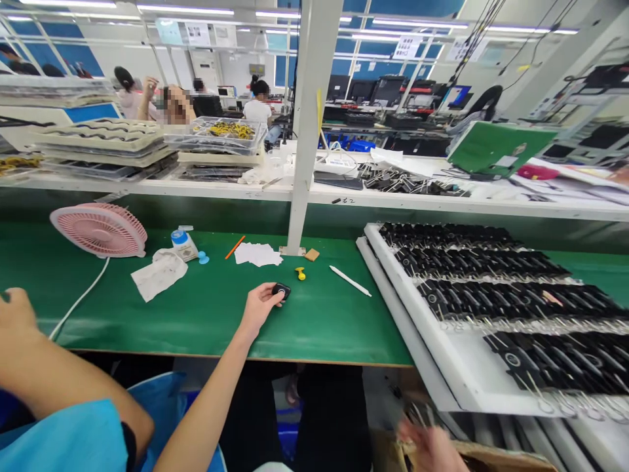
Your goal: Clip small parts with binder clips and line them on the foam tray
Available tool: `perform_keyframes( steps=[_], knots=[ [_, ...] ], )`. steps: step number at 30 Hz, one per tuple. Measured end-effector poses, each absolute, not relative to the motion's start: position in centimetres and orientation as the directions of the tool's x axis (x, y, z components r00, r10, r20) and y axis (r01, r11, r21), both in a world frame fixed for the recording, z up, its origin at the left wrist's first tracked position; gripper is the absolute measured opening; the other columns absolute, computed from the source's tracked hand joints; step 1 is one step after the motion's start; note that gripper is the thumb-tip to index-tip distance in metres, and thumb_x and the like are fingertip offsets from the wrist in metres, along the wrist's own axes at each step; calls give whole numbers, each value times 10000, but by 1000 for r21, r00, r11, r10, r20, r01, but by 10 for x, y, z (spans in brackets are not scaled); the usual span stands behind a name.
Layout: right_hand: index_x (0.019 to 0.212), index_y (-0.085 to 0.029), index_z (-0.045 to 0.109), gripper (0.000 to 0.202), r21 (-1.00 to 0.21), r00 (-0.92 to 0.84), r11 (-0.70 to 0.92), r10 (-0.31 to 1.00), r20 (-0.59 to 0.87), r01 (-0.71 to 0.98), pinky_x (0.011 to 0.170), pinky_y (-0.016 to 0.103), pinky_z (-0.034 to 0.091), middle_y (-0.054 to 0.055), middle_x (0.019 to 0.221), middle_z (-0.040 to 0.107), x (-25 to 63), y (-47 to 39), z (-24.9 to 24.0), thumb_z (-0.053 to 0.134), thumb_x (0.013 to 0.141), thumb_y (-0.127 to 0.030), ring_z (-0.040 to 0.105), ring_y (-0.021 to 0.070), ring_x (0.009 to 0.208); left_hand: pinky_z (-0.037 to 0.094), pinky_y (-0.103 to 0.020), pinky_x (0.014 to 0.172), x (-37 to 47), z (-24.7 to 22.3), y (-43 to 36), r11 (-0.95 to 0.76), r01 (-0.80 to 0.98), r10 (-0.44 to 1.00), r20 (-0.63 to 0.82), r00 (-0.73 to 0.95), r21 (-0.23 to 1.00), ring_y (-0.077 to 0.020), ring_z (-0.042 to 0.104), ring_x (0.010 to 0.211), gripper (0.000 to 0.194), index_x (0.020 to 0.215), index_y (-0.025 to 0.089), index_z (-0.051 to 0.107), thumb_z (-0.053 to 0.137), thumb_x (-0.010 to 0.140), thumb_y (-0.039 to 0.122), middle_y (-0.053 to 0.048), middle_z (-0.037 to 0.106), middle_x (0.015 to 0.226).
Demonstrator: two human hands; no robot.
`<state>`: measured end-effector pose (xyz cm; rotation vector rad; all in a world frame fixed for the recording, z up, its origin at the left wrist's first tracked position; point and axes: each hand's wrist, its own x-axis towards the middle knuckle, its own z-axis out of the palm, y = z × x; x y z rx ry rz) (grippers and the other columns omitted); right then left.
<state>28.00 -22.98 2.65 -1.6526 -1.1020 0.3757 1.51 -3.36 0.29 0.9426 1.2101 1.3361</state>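
Note:
My left hand [261, 307] is closed on a small black plastic device [282, 292] with a round button-like ring, held just above the green mat. At the lower right, my right hand [432, 446] is smeared by motion. Its fingers are closed round a dark thing with silvery wires, which looks like a binder clip [420, 414], over an open cardboard box [506, 455]. Beyond my left hand are a yellow stamp-like piece [300, 274], a white pen [350, 280] and a tan square pad [312, 254].
A white tray [472, 387] to the right carries rows of black parts with binder clips. On the green table [324, 334] are a pink fan [101, 229], white bottle [183, 244], crumpled cloth [160, 272] and orange stick [234, 247]. A co-worker's arm [63, 373] reaches in from the left.

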Motion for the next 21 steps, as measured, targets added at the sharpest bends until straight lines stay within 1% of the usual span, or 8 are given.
perform_keyframes(
  steps=[2, 4, 7, 10, 13, 15, 18, 21],
  knots=[
    [916, -193, 753, 511, -982, 495, 35, 860, 125, 188, 667, 445, 601, 125, 809, 740, 284, -204, 17, 601, 882, -680, 700, 309, 753, 583, -329, 660, 22, 4, -34, 56, -187, 994, -72, -78, 981, -223, 720, 731, 462, 957, 118, 743, 930, 622, 376, -130, 781, 886],
    [972, -175, 736, 492, -997, 333, 42, 943, 19, -61, 809, 427, 595, 125, 943, 751, 269, -163, 11, 616, 916, -649, 700, 289, 861, 587, -325, 670, 20, 4, -34, 25, -207, 996, -42, -77, 978, -216, 717, 737, 447, 944, 126, 745, 934, 623, 374, -117, 780, 886],
    [975, -198, 718, 439, -980, 18, -3, 1000, -7, -199, 902, 389, 571, 102, 1049, 735, 239, -99, 9, 681, 899, -629, 692, 253, 939, 592, -318, 698, 13, 0, -34, -10, -274, 992, -24, -120, 962, -202, 714, 764, 452, 954, 130, 749, 942, 618, 363, -109, 781, 929],
    [973, -196, 691, 466, -938, -123, -108, 990, -71, -330, 832, 355, 583, 88, 991, 741, 222, -55, 7, 831, 776, -594, 685, 203, 833, 590, -313, 706, 9, -4, -33, -2, -349, 989, -49, -137, 937, -197, 712, 780, 481, 969, 122, 751, 958, 595, 344, -112, 782, 948],
    [1015, -168, 692, 558, -918, -131, -182, 981, -144, -351, 748, 320, 588, 92, 937, 754, 219, -37, -1, 933, 656, -521, 678, 177, 751, 592, -320, 712, 9, -5, -32, 23, -425, 985, -93, -145, 905, -196, 714, 767, 535, 1004, 116, 746, 971, 571, 333, -114, 783, 946],
    [963, -148, 701, 514, -935, -151, -173, 980, -132, -308, 619, 289, 559, 73, 836, 735, 220, -36, -7, 894, 698, -545, 644, 155, 641, 592, -320, 706, 10, -4, -32, 32, -457, 983, -111, -146, 889, -192, 713, 751, 551, 1013, 114, 738, 974, 564, 330, -108, 781, 935],
    [849, -142, 686, 476, -966, -206, -118, 976, -70, -230, 402, 234, 353, -15, 579, 583, 221, -40, -13, 758, 819, -611, 449, 93, 427, 590, -315, 675, 10, -3, -33, 41, -466, 983, -119, -139, 884, -189, 708, 726, 538, 985, 119, 723, 976, 557, 326, -93, 774, 913],
    [894, -127, 698, 494, -985, -231, -75, 972, -37, -157, 395, 227, 269, -41, 534, 511, 220, -46, -13, 708, 852, -620, 371, 80, 416, 590, -323, 675, 9, -2, -34, 71, -424, 989, -118, -86, 903, -182, 699, 693, 513, 975, 118, 720, 962, 581, 339, -90, 769, 904]
  ],
)
